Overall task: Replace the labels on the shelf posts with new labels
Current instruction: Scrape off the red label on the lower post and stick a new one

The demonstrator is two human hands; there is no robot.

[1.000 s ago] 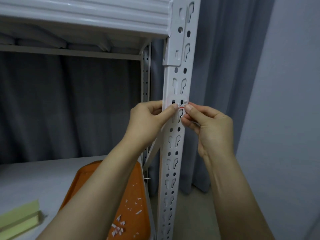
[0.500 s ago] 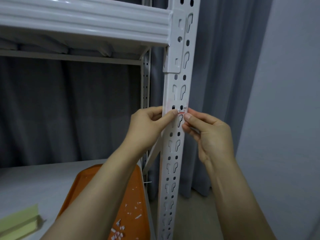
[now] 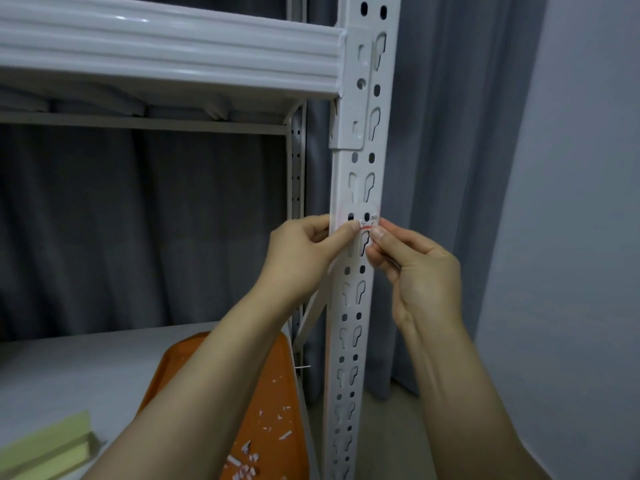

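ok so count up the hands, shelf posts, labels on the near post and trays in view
bare hands: 2 (left hand, right hand)
white perforated metal shelf posts: 2 (front post, rear post)
torn white label with a red line: 1
orange plastic tray: 1
total: 6

Small red-striped white label (image 3: 367,225) on upright white slotted post (image 3: 361,168)
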